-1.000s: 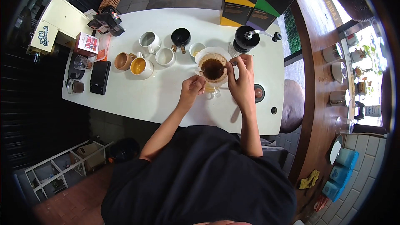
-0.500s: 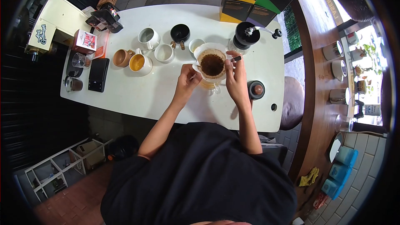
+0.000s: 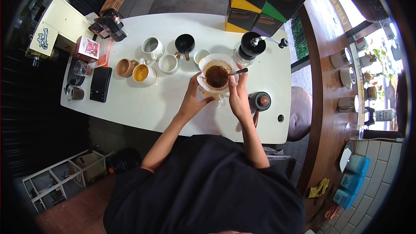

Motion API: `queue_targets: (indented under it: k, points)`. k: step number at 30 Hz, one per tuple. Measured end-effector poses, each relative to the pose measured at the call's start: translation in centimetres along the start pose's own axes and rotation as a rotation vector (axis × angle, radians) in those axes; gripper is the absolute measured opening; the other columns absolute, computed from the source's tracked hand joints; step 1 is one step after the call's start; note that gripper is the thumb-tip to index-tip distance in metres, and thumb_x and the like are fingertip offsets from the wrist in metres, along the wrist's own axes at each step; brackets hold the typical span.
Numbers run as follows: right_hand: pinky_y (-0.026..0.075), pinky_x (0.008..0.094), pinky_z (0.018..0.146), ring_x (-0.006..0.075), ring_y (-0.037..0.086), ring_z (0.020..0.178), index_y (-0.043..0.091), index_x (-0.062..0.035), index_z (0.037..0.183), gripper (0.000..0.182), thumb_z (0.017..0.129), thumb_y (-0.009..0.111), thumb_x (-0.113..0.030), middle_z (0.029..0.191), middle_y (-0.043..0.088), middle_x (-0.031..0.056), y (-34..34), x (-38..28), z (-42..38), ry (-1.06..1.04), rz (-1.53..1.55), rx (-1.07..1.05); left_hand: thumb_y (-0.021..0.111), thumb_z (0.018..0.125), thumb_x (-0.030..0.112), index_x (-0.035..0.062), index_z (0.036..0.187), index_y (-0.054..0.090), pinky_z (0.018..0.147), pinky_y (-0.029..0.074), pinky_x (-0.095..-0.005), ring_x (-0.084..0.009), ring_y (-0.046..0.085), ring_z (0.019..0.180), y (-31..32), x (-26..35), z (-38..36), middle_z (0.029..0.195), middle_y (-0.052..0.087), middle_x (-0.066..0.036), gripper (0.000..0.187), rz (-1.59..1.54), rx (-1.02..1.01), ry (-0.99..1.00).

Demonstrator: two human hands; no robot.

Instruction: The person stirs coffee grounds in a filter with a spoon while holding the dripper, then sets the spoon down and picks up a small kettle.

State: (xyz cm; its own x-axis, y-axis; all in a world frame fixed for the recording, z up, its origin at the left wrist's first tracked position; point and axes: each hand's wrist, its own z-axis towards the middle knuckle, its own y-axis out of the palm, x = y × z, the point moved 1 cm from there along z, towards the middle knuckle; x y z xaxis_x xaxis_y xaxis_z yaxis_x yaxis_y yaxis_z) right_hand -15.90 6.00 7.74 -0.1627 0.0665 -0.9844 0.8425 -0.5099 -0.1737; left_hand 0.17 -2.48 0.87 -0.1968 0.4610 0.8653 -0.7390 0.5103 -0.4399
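A white filter cone (image 3: 207, 62) with wet dark coffee grounds (image 3: 216, 77) sits over a glass server (image 3: 222, 100), whose handle shows below. My left hand (image 3: 190, 99) is at the cone's left side, fingertips by its edge, thumb spread away below. At the right side, my right hand (image 3: 238, 99) pinches a spoon (image 3: 241, 71) between thumb and fingers, its bowl end over the filter. Just behind the cone stands a small pale cup (image 3: 202, 55). A black hand grinder (image 3: 251, 45) is behind to the right.
Mugs and cups, among them a yellow-filled mug (image 3: 144, 74) and a black cup (image 3: 185, 43), stand left of the cone. A dark scale (image 3: 101, 85) lies farther left. A round wood-knobbed tool (image 3: 262, 100) is at right; boxes (image 3: 253, 4) stack behind.
My left thumb has moved down and away from the fingers, off the cone's edge. My right hand keeps the spoon, lying a little differently. The whole view has shifted slightly.
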Motion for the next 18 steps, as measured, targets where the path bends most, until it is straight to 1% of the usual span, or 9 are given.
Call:
queue_targets:
  k: [1,3,5,7,8,10,12,16,18]
  points:
    - [0.031,0.0492,0.113,0.0466,0.037,0.138,0.023,-0.0037,0.149,0.06,0.105,0.042,-0.039,0.147,0.036,0.0313,-0.1,0.0,-0.1,-0.006,-0.001,0.004,0.087,0.072,0.021,0.0081,0.146,0.034,0.112,0.037,-0.0445,-0.0338,0.036,0.138,0.0,0.0,0.1,0.148,0.035,-0.015,0.092,-0.009,0.008,0.013]
    - [0.029,0.0498,0.114,0.0468,0.033,0.141,0.023,-0.0037,0.149,0.06,0.105,0.041,-0.042,0.149,0.034,0.0309,-0.1,0.2,-0.2,0.011,-0.03,0.014,0.087,0.072,0.021,0.0081,0.146,0.034,0.112,0.037,-0.044,-0.0338,0.036,0.138,0.5,-0.9,0.2,0.148,0.035,-0.015,0.092,-0.04,0.032,0.011]
    - [0.029,0.0499,0.114,0.0471,0.033,0.141,0.023,-0.0038,0.149,0.06,0.105,0.04,-0.042,0.148,0.035,0.0312,-0.1,0.7,-0.2,0.011,-0.033,-0.003,0.087,0.073,0.021,0.008,0.146,0.034,0.112,0.037,-0.0434,-0.0338,0.037,0.138,0.6,-1.0,0.2,0.149,0.034,-0.015,0.091,-0.07,0.055,0.006]
    - [0.029,0.05,0.114,0.0475,0.032,0.141,0.022,-0.0038,0.148,0.06,0.105,0.038,-0.043,0.148,0.035,0.0314,-0.2,0.7,-0.3,0.01,-0.035,-0.018,0.086,0.074,0.02,0.0055,0.143,0.038,0.108,0.041,-0.0427,-0.0342,0.045,0.133,0.7,-1.0,0.3,0.143,0.043,-0.017,0.086,-0.029,0.038,-0.04]
    - [0.03,0.0496,0.113,0.0467,0.035,0.139,0.022,-0.0041,0.148,0.06,0.106,0.038,-0.044,0.146,0.037,0.0314,-0.2,0.5,-0.4,0.046,-0.022,-0.035,0.086,0.074,0.02,0.0055,0.143,0.038,0.108,0.041,-0.0427,-0.0342,0.045,0.133,0.6,-0.9,0.4,0.143,0.043,-0.017,0.086,-0.029,0.038,-0.037]
    - [0.031,0.0491,0.113,0.0459,0.037,0.138,0.022,-0.0044,0.148,0.06,0.106,0.037,-0.044,0.145,0.039,0.0313,-0.1,0.4,-0.6,0.082,-0.008,-0.052,0.087,0.074,0.03,-0.0009,0.138,0.042,0.106,0.042,-0.04,-0.0318,0.054,0.126,0.7,-0.9,0.4,0.131,0.058,-0.019,0.084,-0.06,-0.075,-0.237]
    - [0.034,0.0473,0.111,0.0435,0.044,0.134,0.022,-0.0049,0.147,0.058,0.106,0.036,-0.044,0.142,0.042,0.0321,-0.1,0.4,-0.7,0.105,-0.039,-0.042,0.087,0.074,0.032,-0.0016,0.137,0.043,0.105,0.043,-0.0402,-0.032,0.056,0.124,0.6,-0.6,0.4,0.129,0.06,-0.019,0.083,-0.064,-0.064,-0.221]
    - [0.036,0.0455,0.109,0.0411,0.048,0.13,0.023,-0.0049,0.145,0.057,0.106,0.036,-0.044,0.14,0.045,0.0325,-0.2,0.0,-0.7,0.093,-0.03,-0.048,0.086,0.075,0.033,-0.0023,0.136,0.044,0.103,0.045,-0.0406,-0.0324,0.058,0.121,0.6,-0.3,0.2,0.125,0.062,-0.019,0.082,-0.018,-0.031,-0.157]
    - [0.036,0.0449,0.108,0.0395,0.049,0.13,0.023,-0.0045,0.145,0.056,0.107,0.036,-0.043,0.138,0.046,0.0324,-0.3,0.0,-0.5,0.075,0.095,-0.097,0.086,0.075,0.032,-0.0022,0.135,0.044,0.102,0.045,-0.0407,-0.0324,0.059,0.12,1.0,-0.7,0.2,0.124,0.063,-0.018,0.081,-0.023,-0.011,-0.152]
